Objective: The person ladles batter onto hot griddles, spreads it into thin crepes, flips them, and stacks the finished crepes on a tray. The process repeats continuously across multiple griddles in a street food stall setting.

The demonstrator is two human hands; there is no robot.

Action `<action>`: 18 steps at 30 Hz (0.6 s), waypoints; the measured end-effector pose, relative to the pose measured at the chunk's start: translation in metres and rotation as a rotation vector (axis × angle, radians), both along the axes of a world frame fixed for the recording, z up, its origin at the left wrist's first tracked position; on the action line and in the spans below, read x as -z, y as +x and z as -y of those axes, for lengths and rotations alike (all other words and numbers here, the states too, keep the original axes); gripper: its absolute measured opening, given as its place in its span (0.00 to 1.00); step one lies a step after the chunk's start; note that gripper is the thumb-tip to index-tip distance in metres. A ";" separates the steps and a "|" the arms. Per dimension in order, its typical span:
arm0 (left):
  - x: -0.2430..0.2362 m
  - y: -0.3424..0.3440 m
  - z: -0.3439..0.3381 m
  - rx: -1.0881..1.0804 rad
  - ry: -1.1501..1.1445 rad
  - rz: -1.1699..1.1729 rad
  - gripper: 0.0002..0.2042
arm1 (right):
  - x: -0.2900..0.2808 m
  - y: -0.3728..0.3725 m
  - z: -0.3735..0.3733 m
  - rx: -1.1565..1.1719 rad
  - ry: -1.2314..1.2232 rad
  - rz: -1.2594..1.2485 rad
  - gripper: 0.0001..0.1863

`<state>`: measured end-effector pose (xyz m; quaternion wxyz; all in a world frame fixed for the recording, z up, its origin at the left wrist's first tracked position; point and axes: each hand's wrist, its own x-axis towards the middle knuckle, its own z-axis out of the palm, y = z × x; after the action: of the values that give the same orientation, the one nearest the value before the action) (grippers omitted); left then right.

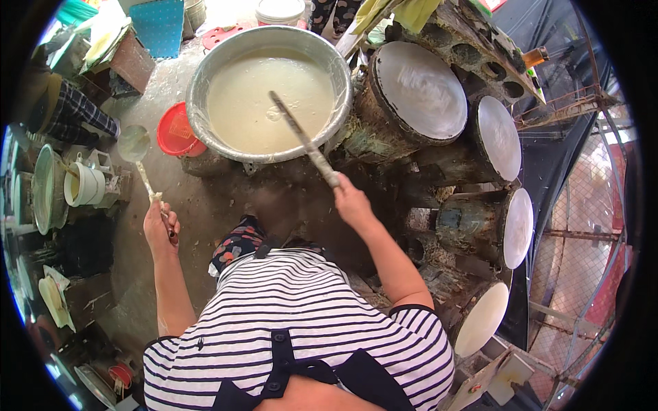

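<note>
My left hand is closed round the handle of a long-handled ladle with a round head, held out over the floor. In my right hand is the lower end of a long, batter-smeared stick. The stick slants up and left, its far end over the pale batter; I cannot tell whether it touches the surface. A wide metal basin holds this batter in front of me. Just left of the basin stands a red bucket, nearer to my left hand.
Several drum-like stoves with round whitish tops line my right side, beside a wire mesh fence. On the left stand a white pail and a metal basin. A person's checked trouser leg shows at far left; another person's legs show beyond the basin.
</note>
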<state>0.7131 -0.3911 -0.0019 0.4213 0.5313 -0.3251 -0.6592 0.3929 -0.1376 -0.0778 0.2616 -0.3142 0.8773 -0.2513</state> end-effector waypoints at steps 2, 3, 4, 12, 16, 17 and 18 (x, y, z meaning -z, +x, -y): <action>0.005 -0.010 -0.005 0.073 -0.011 0.029 0.08 | -0.006 -0.038 0.003 -0.086 0.139 -0.194 0.21; 0.008 -0.015 -0.004 0.116 -0.013 0.046 0.08 | -0.005 -0.055 0.013 -0.143 0.211 -0.277 0.19; 0.007 -0.022 -0.005 0.140 0.015 0.043 0.06 | -0.013 -0.066 0.028 -0.199 0.253 -0.335 0.18; 0.021 -0.073 0.003 0.441 -0.096 0.377 0.06 | -0.019 -0.131 0.139 -0.703 0.499 -0.557 0.09; 0.065 -0.073 0.024 0.461 -0.483 0.703 0.11 | -0.023 -0.149 0.147 -0.688 0.504 -0.504 0.09; 0.069 -0.082 0.028 0.485 -0.544 0.733 0.12 | -0.024 -0.156 0.151 -0.640 0.499 -0.491 0.09; 0.063 -0.089 0.030 0.519 -0.597 0.772 0.14 | -0.030 -0.157 0.153 -0.593 0.499 -0.462 0.09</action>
<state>0.6240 -0.4211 -0.0645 0.2275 0.4943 -0.7489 -0.3782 0.2354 -0.2905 -0.0476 0.1874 -0.5273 0.8184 0.1304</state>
